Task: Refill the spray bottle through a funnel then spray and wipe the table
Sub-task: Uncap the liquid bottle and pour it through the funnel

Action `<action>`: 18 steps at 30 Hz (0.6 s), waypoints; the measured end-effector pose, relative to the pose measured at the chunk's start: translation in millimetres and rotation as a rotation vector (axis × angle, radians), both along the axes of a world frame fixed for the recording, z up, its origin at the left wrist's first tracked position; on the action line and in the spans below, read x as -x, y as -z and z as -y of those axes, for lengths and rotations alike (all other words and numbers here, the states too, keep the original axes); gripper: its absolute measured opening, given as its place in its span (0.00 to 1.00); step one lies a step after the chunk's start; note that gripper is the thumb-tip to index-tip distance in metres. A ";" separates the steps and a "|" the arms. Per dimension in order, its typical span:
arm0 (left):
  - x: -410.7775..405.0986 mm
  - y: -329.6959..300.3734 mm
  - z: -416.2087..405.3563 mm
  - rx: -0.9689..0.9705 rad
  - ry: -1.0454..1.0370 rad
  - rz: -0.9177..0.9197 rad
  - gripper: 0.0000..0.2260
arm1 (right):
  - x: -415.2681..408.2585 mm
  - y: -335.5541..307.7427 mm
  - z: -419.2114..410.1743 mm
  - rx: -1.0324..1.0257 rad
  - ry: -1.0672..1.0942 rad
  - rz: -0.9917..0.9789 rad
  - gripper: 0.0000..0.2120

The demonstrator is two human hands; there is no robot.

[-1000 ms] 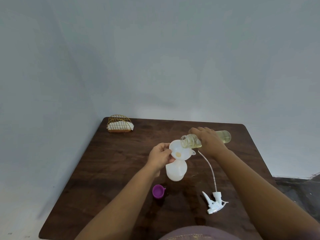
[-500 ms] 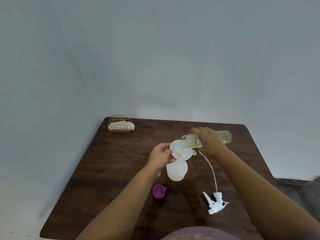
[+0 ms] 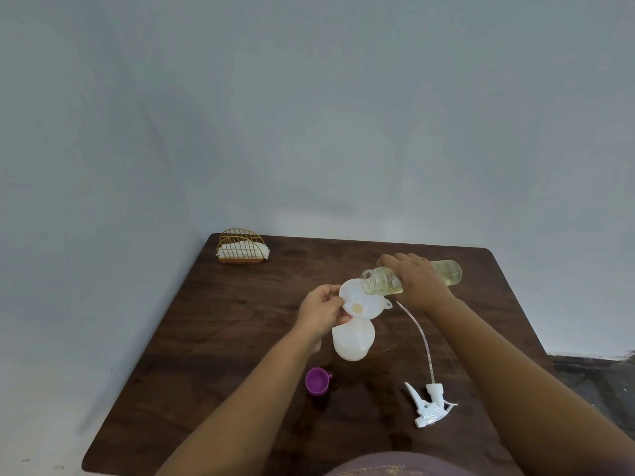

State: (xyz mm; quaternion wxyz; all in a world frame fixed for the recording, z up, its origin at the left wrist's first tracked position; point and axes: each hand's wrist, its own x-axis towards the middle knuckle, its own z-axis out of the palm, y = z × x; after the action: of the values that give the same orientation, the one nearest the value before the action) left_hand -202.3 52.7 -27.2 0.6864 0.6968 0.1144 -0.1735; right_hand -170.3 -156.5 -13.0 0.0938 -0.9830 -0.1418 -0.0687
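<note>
A white translucent spray bottle (image 3: 353,341) stands mid-table with a white funnel (image 3: 360,304) in its neck. My left hand (image 3: 321,312) grips the funnel's left rim. My right hand (image 3: 414,281) holds a clear refill bottle (image 3: 446,272) of pale yellow liquid, tipped almost level, its open mouth over the funnel's right edge. A little yellow liquid sits in the funnel's throat. The white trigger sprayer head (image 3: 429,403) with its long dip tube lies on the table to the right. White wipes fill a gold wire holder (image 3: 241,247) at the far left corner.
A small purple cap (image 3: 317,382) lies near the front of the dark wooden table (image 3: 220,338), just left of the spray bottle. A pale wall stands close behind and to the left. Dark floor shows past the table's right edge.
Almost nothing differs. Both hands keep their grips and the refill bottle stays tipped over the funnel at about the same angle.
</note>
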 end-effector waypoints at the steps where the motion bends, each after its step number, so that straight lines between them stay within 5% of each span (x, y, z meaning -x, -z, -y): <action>1: 0.0 0.1 -0.1 0.001 0.002 0.000 0.12 | -0.1 -0.3 -0.2 0.002 0.000 -0.002 0.20; 18: -1.1 0.7 -0.4 -0.001 0.006 -0.003 0.12 | -3.3 1.1 -1.9 0.021 -0.004 0.014 0.20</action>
State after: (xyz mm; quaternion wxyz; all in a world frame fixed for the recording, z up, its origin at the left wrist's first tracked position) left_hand -201.2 53.1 -27.9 0.6853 0.6974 0.1135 -0.1764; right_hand -167.1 -154.6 -14.0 0.0827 -0.9832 -0.1451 -0.0738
